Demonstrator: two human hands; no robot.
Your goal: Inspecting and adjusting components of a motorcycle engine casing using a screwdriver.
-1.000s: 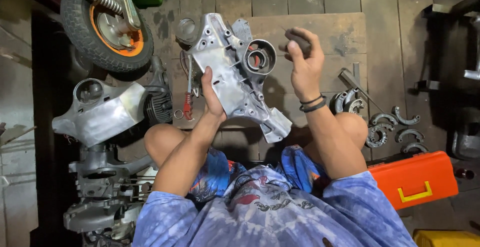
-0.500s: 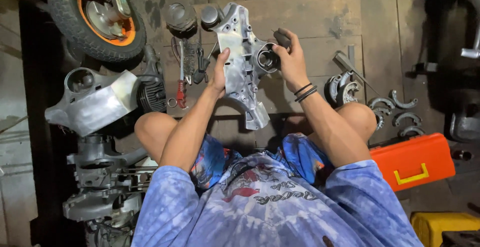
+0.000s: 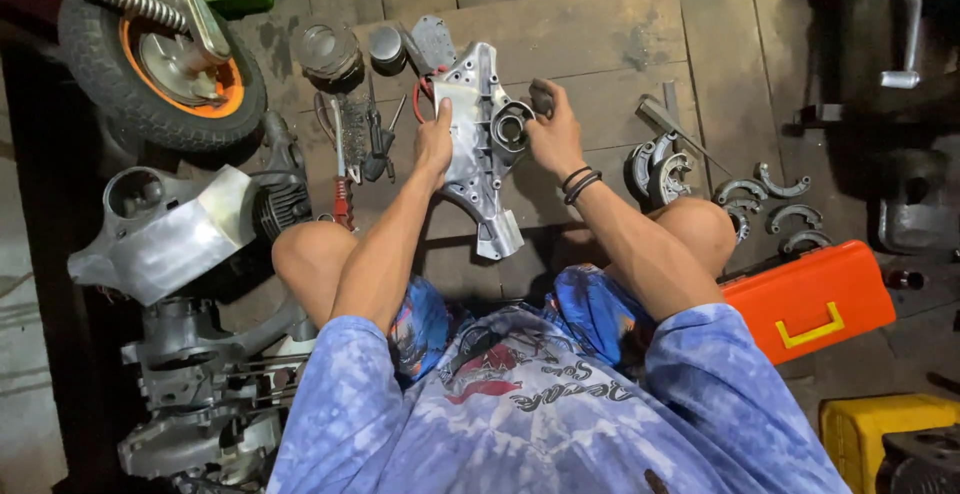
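No packages, labels, signs or screens visible near either hand; only printed lettering on the person's shirt.

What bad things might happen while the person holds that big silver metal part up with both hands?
1. The silver engine casing stands on its narrow end, steadied by the left hand; it might tip onto a bare knee.
2. The right hand presses a small dark piece by the round opening; fingers might get pinched.
3. Loose hand tools and curved metal shoes lie close by; the casing might land on them.
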